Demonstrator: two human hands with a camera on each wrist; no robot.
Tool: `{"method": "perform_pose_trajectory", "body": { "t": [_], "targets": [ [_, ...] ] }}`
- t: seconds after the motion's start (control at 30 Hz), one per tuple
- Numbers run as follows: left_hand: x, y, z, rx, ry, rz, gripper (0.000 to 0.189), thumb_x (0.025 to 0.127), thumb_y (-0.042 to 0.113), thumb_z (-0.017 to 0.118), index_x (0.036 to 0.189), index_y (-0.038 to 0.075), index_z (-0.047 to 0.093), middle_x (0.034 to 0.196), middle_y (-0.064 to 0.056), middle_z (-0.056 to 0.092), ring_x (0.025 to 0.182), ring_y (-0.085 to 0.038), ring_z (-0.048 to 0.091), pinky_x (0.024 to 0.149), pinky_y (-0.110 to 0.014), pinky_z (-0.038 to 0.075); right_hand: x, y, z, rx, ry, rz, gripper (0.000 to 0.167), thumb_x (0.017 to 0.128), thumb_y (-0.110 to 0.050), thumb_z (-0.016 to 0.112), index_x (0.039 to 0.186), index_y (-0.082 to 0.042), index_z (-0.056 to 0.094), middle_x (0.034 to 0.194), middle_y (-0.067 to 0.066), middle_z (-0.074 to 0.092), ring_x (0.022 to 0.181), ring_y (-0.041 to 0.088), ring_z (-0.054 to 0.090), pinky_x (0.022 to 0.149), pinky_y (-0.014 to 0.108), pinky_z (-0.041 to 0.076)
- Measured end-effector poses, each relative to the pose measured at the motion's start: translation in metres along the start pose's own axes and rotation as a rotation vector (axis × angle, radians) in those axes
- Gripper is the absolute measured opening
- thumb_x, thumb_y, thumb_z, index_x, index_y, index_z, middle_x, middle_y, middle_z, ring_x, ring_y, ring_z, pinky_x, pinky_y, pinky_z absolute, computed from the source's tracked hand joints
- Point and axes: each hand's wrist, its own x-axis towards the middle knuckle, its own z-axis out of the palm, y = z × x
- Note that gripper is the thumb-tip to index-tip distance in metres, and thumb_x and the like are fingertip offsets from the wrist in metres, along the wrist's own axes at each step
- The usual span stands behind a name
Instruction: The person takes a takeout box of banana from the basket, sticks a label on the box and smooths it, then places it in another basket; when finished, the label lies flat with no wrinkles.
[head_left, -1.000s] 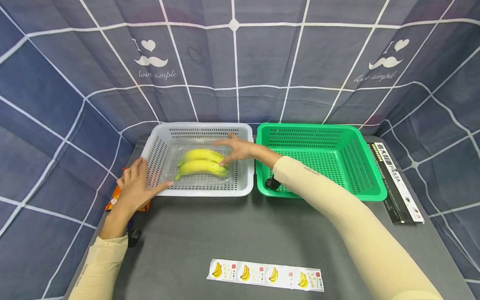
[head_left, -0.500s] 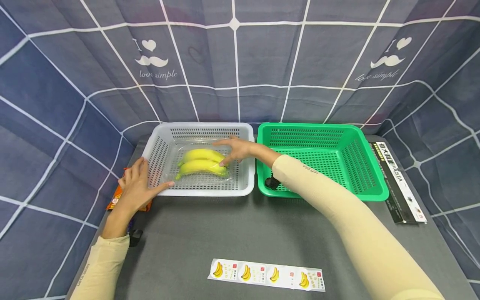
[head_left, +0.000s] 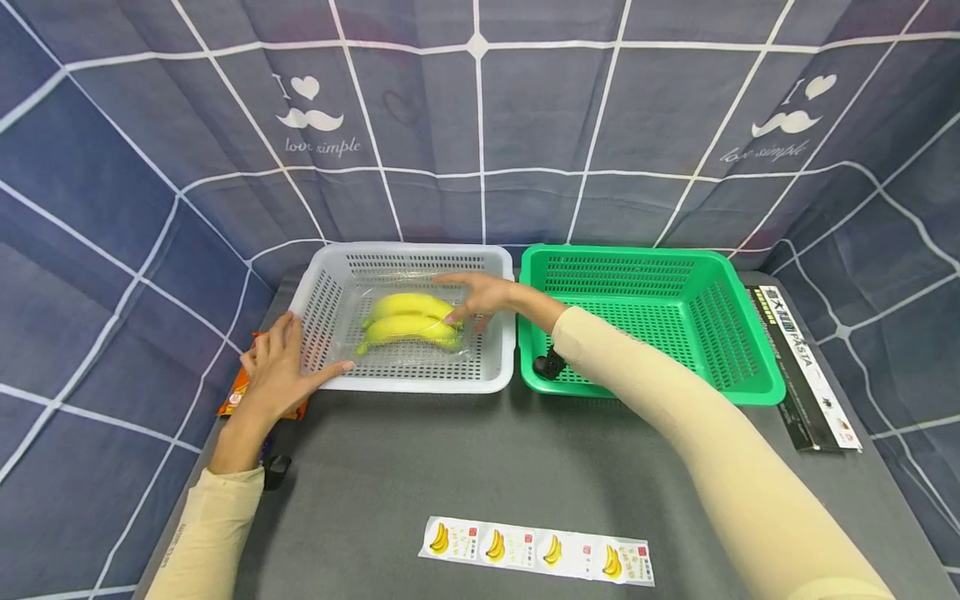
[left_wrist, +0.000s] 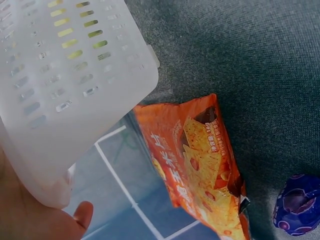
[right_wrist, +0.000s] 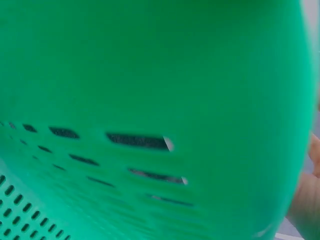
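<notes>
Two yellow bananas (head_left: 412, 327) with greenish ends lie in a clear plastic pack (head_left: 352, 354) inside the white basket (head_left: 412, 385). Over the pack's right end is my right hand (head_left: 486, 296), fingers outstretched, its thumb at the bananas' right ends. Whether it presses the plastic or hovers just above cannot be told. My left hand (head_left: 273, 375) rests spread at the basket's front left corner, fingers along the left rim and thumb on the front rim. Part of it appears beside the basket wall (left_wrist: 75, 115) in the left wrist view.
A green basket (head_left: 776, 392) stands right of the white one, under my right forearm. Beyond it lies a pasta box (head_left: 806, 367). An orange snack bag (left_wrist: 200, 165) and a purple-blue wrapped item (left_wrist: 298, 205) lie on the left. Banana stickers (head_left: 536, 552) lie in front.
The head view has shifted slightly. My right hand has tipped a little, and another finger now shows below its palm. The left hand stays at the basket corner.
</notes>
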Motion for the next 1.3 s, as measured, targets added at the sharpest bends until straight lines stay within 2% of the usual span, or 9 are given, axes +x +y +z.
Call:
{"method": "perform_pose_trajectory", "body": {
  "t": [0.43, 0.53, 0.77, 0.87, 1.13, 1.3],
  "targets": [
    [0.001, 0.001, 0.000, 0.003, -0.019, -0.020, 0.120, 0.078, 0.066, 0.068, 0.154, -0.006, 0.010, 0.160, -0.027, 0.007, 0.139, -0.054, 0.011, 0.091, -0.069, 0.010, 0.000, 0.006, -0.004, 0.205, 0.092, 0.000, 0.075, 0.090, -0.005, 0.068, 0.153, -0.026, 0.033, 0.163, 0.004, 0.016, 0.103, 0.037, 0.062, 0.074, 0.043, 0.059],
    [0.001, 0.002, 0.000, 0.001, -0.022, -0.024, 0.120, 0.078, 0.067, 0.067, 0.154, -0.006, 0.009, 0.160, -0.026, 0.006, 0.139, -0.055, 0.009, 0.092, -0.071, 0.009, -0.003, 0.006, -0.006, 0.221, 0.089, -0.002, 0.073, 0.092, -0.005, 0.066, 0.153, -0.025, 0.032, 0.163, 0.005, 0.016, 0.105, 0.036, 0.062, 0.075, 0.044, 0.059],
    [0.000, 0.003, -0.001, 0.001, -0.021, -0.032, 0.121, 0.078, 0.067, 0.068, 0.154, -0.006, 0.009, 0.160, -0.026, 0.007, 0.139, -0.055, 0.009, 0.092, -0.070, 0.009, -0.015, 0.005, -0.016, 0.238, 0.100, -0.021, 0.069, 0.094, -0.004, 0.063, 0.153, -0.023, 0.033, 0.163, 0.004, 0.016, 0.125, 0.033, 0.054, 0.076, 0.047, 0.058],
    [0.000, 0.004, -0.002, 0.006, -0.029, -0.040, 0.122, 0.077, 0.067, 0.069, 0.154, -0.006, 0.008, 0.159, -0.027, 0.007, 0.138, -0.054, 0.010, 0.093, -0.069, 0.009, -0.021, 0.004, -0.020, 0.233, 0.111, -0.019, 0.068, 0.093, -0.006, 0.065, 0.152, -0.025, 0.035, 0.162, 0.002, 0.017, 0.123, 0.032, 0.055, 0.077, 0.046, 0.059],
    [-0.001, 0.003, -0.003, -0.016, -0.051, -0.031, 0.124, 0.075, 0.064, 0.073, 0.155, -0.004, 0.007, 0.160, -0.026, 0.004, 0.137, -0.054, 0.009, 0.092, -0.066, 0.010, -0.039, 0.000, -0.023, 0.246, 0.131, -0.054, 0.070, 0.092, -0.007, 0.067, 0.151, -0.025, 0.036, 0.160, 0.012, 0.008, 0.112, 0.035, 0.061, 0.076, 0.046, 0.059],
    [-0.002, 0.003, -0.003, -0.026, -0.051, -0.026, 0.125, 0.073, 0.063, 0.075, 0.155, -0.003, 0.007, 0.160, -0.025, 0.004, 0.133, -0.054, 0.011, 0.091, -0.066, 0.011, -0.048, 0.002, -0.025, 0.247, 0.131, -0.064, 0.070, 0.092, -0.007, 0.066, 0.152, -0.025, 0.035, 0.159, 0.012, 0.008, 0.110, 0.034, 0.062, 0.077, 0.045, 0.059]
  ]
}}
